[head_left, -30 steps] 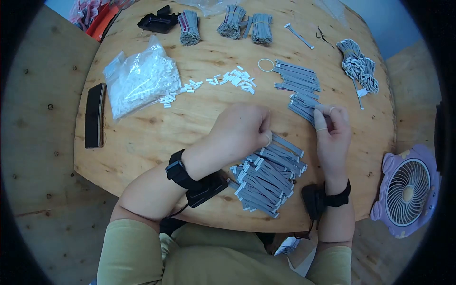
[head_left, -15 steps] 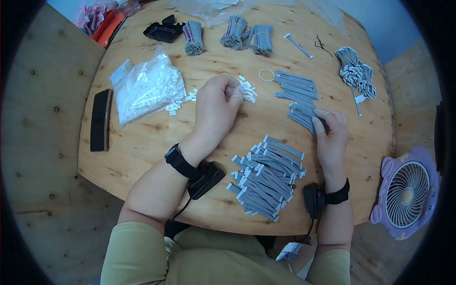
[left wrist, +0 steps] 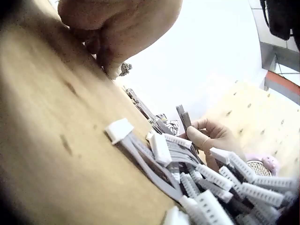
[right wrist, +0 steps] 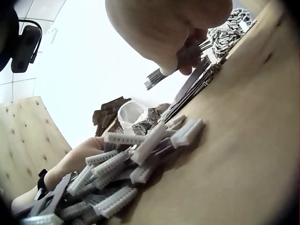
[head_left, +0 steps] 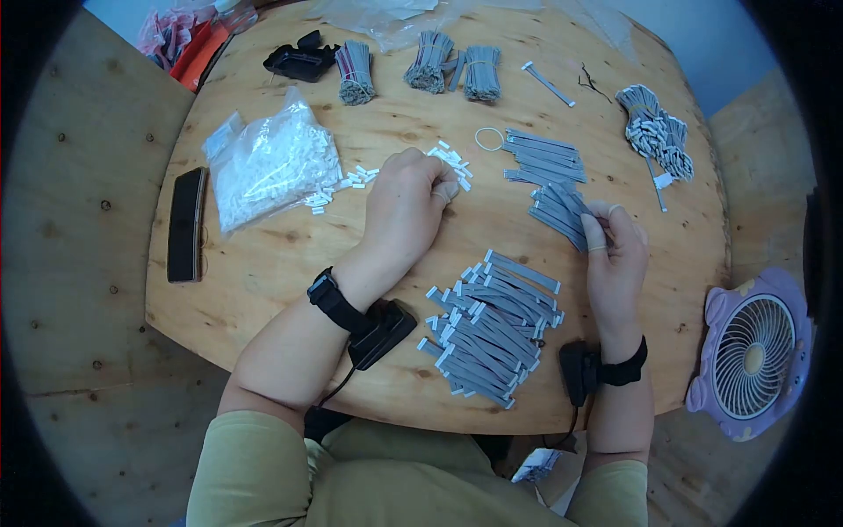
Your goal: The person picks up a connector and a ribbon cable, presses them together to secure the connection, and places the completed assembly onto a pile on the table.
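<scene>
In the head view my left hand (head_left: pixel 406 195) is over the table with fingers bent down beside the small white connector housings (head_left: pixel 452 160). Its fingertips are hidden, and I cannot tell whether a housing is pinched there. My right hand (head_left: pixel 617 250) pinches several grey ribbon cables (head_left: pixel 559 211) between thumb and fingers; the right wrist view shows their ends (right wrist: pixel 154 78) sticking out past the thumb. Between the two forearms lies a heap of ribbon cables with white connectors (head_left: pixel 492 329). More flat grey cables (head_left: pixel 546 156) are laid in rows just beyond the right hand.
A clear bag of white housings (head_left: pixel 272 162) stands at the left, by a phone (head_left: pixel 186 224). Tied cable bundles (head_left: pixel 481 75) line the back, near a black tray (head_left: pixel 303 61). At the right are another bundle (head_left: pixel 645 123) and a purple fan (head_left: pixel 752 356). A rubber band (head_left: pixel 489 138) lies mid-table.
My left hand has moved from the cable heap forward to the white housings, then shifted slightly there. The right hand stays at the grey cables, which have fanned a little.
</scene>
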Demonstrator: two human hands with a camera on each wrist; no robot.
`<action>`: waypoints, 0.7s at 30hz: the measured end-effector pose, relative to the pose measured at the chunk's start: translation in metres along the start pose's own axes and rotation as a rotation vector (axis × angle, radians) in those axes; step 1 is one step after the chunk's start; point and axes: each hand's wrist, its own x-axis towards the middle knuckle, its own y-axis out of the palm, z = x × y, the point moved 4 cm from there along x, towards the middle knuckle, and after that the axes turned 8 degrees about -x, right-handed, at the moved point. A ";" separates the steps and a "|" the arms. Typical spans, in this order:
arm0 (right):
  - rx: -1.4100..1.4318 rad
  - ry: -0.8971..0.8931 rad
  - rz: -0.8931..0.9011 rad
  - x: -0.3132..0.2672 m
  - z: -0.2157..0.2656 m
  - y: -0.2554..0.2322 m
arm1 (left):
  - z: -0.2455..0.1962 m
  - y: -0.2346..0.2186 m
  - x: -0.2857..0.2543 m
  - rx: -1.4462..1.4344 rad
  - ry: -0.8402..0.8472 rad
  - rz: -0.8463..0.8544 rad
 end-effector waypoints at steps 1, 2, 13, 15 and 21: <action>-0.026 -0.053 -0.018 0.001 0.004 -0.004 | -0.002 -0.001 0.000 0.018 0.024 -0.002; -0.052 -0.106 -0.035 0.002 0.008 -0.006 | -0.005 -0.002 0.001 0.036 0.048 -0.005; 0.023 -0.091 0.034 -0.004 0.009 -0.002 | -0.017 0.027 -0.009 -1.112 -0.443 0.321; 0.040 -0.097 0.019 -0.003 0.011 -0.001 | -0.019 0.026 -0.010 -1.116 -0.451 0.335; 0.454 0.120 0.152 -0.007 0.007 0.009 | -0.022 0.030 -0.014 -1.116 -0.463 0.433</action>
